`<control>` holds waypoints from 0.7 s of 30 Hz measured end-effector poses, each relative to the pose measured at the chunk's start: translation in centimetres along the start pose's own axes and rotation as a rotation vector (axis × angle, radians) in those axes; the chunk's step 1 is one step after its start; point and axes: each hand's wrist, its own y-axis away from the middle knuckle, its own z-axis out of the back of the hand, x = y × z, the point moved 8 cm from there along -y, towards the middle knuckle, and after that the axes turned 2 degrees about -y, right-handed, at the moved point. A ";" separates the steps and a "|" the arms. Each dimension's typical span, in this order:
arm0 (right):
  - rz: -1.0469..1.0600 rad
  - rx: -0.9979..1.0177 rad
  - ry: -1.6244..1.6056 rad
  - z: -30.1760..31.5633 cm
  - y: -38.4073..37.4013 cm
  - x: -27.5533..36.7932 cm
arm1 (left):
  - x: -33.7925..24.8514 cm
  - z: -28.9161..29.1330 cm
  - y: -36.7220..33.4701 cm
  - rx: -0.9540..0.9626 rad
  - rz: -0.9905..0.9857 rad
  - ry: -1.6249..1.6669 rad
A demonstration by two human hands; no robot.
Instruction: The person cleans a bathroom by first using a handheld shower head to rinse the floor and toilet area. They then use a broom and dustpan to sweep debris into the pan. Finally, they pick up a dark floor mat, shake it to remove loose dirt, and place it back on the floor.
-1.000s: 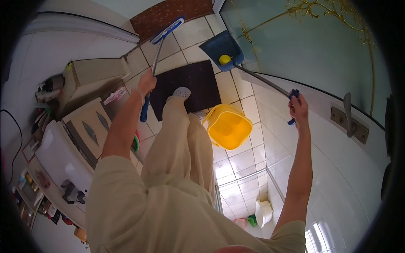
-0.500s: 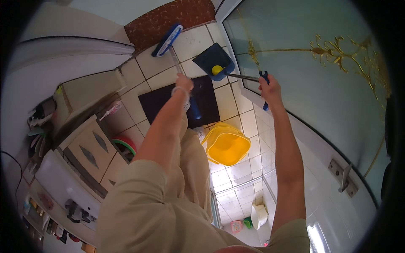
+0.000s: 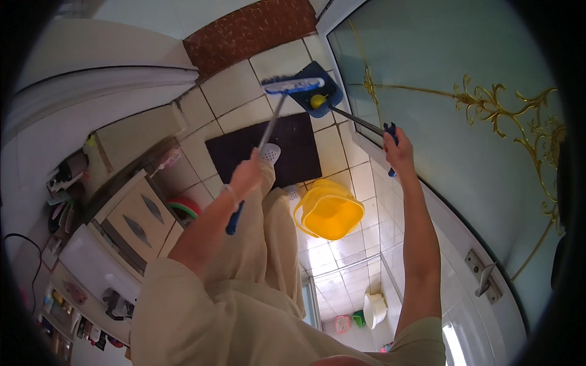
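We have our left hand (image 3: 245, 177) wrapped tight around the stick of a broom (image 3: 271, 127). The blue end of the stick pokes out below our fist, near our leg. The broom's head is blue and white, with dark hairs on its far side. It sits over the floor (image 3: 232, 91), and its right end is in front of the mouth of a blue pan (image 3: 316, 71). We can't tell if the broom and the pan touch.

Our right hand (image 3: 400, 151) is clamped on the blue grip of the pan's stick. Our two hands are well apart. Inside the pan is a round yellow ball (image 3: 318, 102), close to the back, where the stick joins on. The pan lies flat on the pale tiles, near the green glass door (image 3: 427, 55) with gold twirls on it.

Below the pan and broom head is a dark mat (image 3: 300, 146). One of our pale shoes (image 3: 270, 154), full of little holes, is on it. A yellow bucket (image 3: 334, 222) stands near our legs, on the right. On our left is a cupboard (image 3: 143, 213), with a red and green tub (image 3: 185, 206) just beside it.
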 end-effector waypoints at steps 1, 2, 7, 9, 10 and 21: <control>-0.014 0.004 -0.026 0.4 0.5 -0.3 | 1.5 0.6 -0.5 -0.034 0.013 0.001; -0.031 0.006 -0.053 0.8 0.9 -0.6 | 2.4 1.0 -1.4 -0.067 0.024 -0.001; -0.013 0.047 -0.080 0.0 1.2 -0.8 | 4.0 0.2 -11.3 -0.124 0.129 -0.022; -0.005 0.052 -0.064 -0.9 0.8 -0.3 | 1.7 -3.4 -12.5 -0.039 0.155 0.011; -0.006 0.046 -0.049 -0.9 0.8 0.1 | 0.4 -5.0 -12.2 -0.012 0.152 0.018; -0.037 0.025 -0.037 1.1 1.8 -2.5 | -0.4 -2.8 5.1 -0.010 -0.014 0.157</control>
